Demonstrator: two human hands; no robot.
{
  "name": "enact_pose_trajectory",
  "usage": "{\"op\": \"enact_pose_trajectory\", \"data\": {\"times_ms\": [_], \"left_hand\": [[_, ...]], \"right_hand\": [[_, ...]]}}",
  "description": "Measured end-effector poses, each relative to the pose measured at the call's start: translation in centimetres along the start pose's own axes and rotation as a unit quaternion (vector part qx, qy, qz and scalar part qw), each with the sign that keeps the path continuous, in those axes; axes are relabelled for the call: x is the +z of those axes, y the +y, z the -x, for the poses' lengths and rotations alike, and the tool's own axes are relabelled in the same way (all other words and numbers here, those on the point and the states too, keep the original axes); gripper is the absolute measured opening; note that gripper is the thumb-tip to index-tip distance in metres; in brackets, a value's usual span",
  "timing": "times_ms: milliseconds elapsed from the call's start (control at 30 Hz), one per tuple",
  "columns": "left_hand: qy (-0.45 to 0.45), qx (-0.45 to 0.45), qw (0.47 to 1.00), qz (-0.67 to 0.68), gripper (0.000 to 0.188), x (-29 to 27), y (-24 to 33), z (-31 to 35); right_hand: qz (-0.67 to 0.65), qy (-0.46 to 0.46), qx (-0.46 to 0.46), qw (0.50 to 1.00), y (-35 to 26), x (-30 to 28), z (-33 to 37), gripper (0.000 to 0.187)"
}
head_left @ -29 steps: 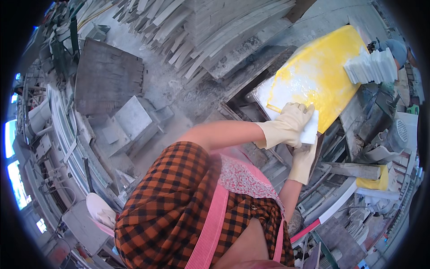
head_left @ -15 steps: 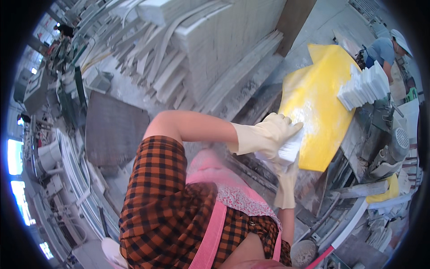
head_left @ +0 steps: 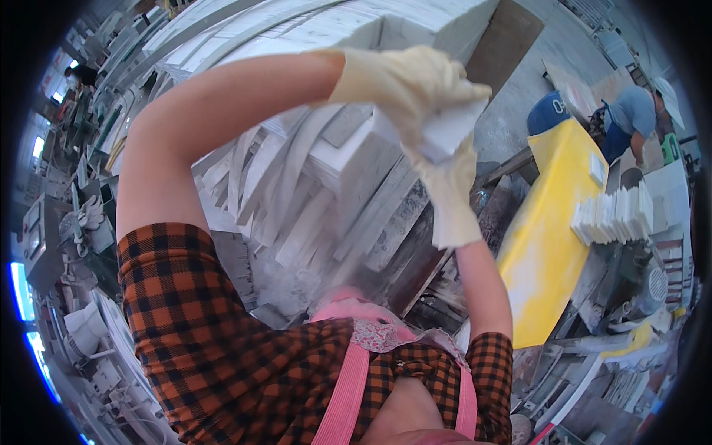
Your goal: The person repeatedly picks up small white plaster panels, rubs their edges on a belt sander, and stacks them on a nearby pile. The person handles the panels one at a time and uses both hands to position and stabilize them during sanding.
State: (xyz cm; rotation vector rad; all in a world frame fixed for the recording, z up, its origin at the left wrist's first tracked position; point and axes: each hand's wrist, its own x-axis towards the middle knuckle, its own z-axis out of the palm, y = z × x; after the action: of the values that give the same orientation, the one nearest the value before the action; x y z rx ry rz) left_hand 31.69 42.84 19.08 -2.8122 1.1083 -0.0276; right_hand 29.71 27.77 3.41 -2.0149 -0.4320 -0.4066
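Both my hands wear cream rubber gloves and grip a short stack of white stone tiles, raised in front of the stone slabs. My left hand closes over the top and far side of the stack. From below, my right hand supports it, its fingers partly hidden behind the tiles. Motion blurs the left glove a little. Right of my hands lies a yellow sheet, wet and streaked with white. A row of white tiles leans at its right edge, and a single tile rests farther up.
Stone slabs and loose strips pile up ahead, beside a brown board. A person in a blue shirt bends over at the far right. A motor stands at right; a control box is at far left.
Both hands have lifted the tile stack off the yellow sheet and carried it up and left, toward the slabs. My view has shifted, showing a blue item beyond the sheet.
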Motion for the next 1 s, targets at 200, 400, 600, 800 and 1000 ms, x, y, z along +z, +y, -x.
{"op": "enact_pose_trajectory", "data": {"times_ms": [200,400,600,800,1000], "left_hand": [[0.028,-0.013,0.999,0.031,0.115,0.8,-9.7,-1.5],[-0.026,-0.012,0.998,0.053,0.118,2.5,-13.0,-2.6],[-0.047,0.001,0.994,0.101,0.116,3.1,-15.8,-2.7],[0.093,-0.011,0.995,-0.016,0.133,3.7,-16.3,-1.7],[-0.058,-0.099,0.990,0.088,0.137,3.4,-17.6,-1.8]], "right_hand": [[0.016,-0.028,0.045,0.998,-2.4,4.4,-8.3,0.096],[0.082,-0.007,0.059,0.995,-0.6,7.3,-9.7,0.101],[0.125,0.037,0.067,0.989,0.1,10.0,-9.3,0.110],[0.083,-0.039,0.072,0.993,0.2,8.1,-10.9,0.132],[-0.041,-0.073,0.132,0.988,2.1,8.2,-11.4,0.134]]}}
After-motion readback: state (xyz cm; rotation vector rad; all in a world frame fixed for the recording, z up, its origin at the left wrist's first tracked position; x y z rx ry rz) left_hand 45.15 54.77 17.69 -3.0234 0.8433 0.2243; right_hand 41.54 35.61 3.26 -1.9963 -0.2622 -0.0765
